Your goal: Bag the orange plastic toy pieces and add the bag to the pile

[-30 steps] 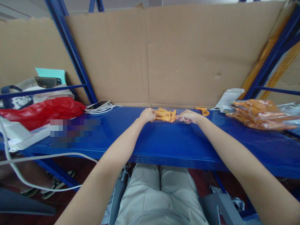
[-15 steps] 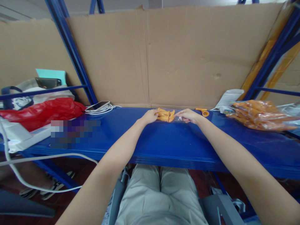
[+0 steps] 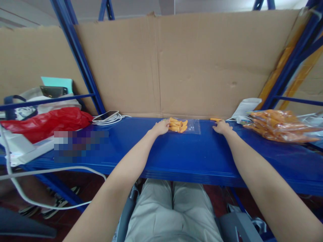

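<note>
On the blue table (image 3: 186,151), several orange horn-shaped pieces (image 3: 178,125) lie inside a clear plastic bag (image 3: 196,127), its bare end spread flat to the right. My left hand (image 3: 162,127) is closed at the left end of the bag, beside the pieces; its fingertips are partly hidden. Farther right, my right hand (image 3: 222,127) has its fingers closed around a single orange horn-shaped piece (image 3: 215,119). The narrow stem of that piece shows past the fingers, while my hand covers its flared end.
At right lies a large clear bag of orange pieces (image 3: 280,124) beside a white pouch (image 3: 249,106). To the left are a phone (image 3: 107,116) on coiled white cable, a red plastic bag (image 3: 50,121) and a white box (image 3: 32,149). Cardboard (image 3: 196,64) walls the back.
My right hand has let go of the clear bag and moved right to the single orange piece. The bag's right end now lies flat. My left hand stays at the bag.
</note>
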A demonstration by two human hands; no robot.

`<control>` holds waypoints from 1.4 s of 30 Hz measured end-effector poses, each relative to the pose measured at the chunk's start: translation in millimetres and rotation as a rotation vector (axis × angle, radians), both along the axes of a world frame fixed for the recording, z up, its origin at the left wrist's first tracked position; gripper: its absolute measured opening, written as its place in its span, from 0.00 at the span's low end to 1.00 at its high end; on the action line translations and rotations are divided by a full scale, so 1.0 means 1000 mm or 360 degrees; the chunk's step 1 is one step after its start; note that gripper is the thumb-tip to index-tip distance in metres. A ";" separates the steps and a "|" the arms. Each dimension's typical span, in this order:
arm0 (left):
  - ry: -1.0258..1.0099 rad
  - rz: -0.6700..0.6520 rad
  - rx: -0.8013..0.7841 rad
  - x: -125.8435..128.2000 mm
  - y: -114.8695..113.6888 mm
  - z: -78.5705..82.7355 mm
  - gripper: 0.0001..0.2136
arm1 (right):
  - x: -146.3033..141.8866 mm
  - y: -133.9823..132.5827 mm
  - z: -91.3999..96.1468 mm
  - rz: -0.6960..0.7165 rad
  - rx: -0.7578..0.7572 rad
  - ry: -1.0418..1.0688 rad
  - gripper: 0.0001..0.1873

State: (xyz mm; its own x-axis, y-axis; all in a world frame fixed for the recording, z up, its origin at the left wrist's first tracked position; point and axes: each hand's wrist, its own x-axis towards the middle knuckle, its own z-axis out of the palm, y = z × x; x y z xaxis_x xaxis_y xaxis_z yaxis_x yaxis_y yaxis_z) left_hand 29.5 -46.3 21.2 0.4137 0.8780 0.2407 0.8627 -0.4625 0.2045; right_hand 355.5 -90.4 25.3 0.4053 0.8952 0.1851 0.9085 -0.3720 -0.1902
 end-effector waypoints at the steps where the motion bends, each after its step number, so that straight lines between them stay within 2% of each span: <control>1: 0.0010 0.0000 -0.0012 -0.001 0.000 0.000 0.21 | -0.001 0.000 0.000 -0.0001 -0.0050 -0.0010 0.24; 5: 0.0026 0.0030 -0.0051 -0.003 -0.004 0.003 0.22 | -0.015 0.003 0.012 0.0109 0.0052 0.0020 0.21; 9: 0.0023 0.0061 -0.0034 -0.005 -0.007 0.004 0.22 | -0.031 0.006 0.021 0.0404 0.0210 0.0267 0.23; 12: 0.0016 0.0095 -0.0023 -0.006 -0.007 0.004 0.22 | -0.033 0.007 0.016 0.0431 0.0279 0.0022 0.26; 14: 0.0029 0.0086 -0.0028 -0.006 -0.006 0.004 0.22 | -0.030 0.007 0.011 0.0406 0.0131 -0.0114 0.29; 17: 0.0047 0.0074 -0.0037 -0.006 -0.006 0.004 0.21 | -0.027 0.007 0.007 0.0406 -0.0196 -0.0136 0.29; 21: 0.0027 0.0052 -0.0035 -0.006 -0.007 0.004 0.21 | -0.028 0.007 0.010 0.0372 -0.0283 -0.0255 0.25; 26: 0.0003 0.0043 -0.0038 -0.006 -0.006 0.004 0.20 | -0.033 -0.001 0.019 0.0332 -0.0204 -0.0400 0.21; 29: 0.0025 0.0037 -0.0042 -0.006 -0.005 0.003 0.21 | -0.037 -0.007 0.026 0.0294 -0.0005 -0.0479 0.20; 33: 0.0038 0.0037 -0.0046 -0.007 -0.006 0.004 0.21 | -0.044 -0.011 0.034 0.0434 0.0217 -0.0476 0.20; 37: 0.0004 0.0031 -0.0027 -0.006 -0.006 0.004 0.22 | -0.054 -0.013 0.037 0.0605 0.0176 -0.0550 0.20; 42: -0.0024 0.0052 -0.0035 -0.006 -0.006 0.002 0.22 | -0.069 -0.018 0.037 0.0689 0.0121 -0.0650 0.19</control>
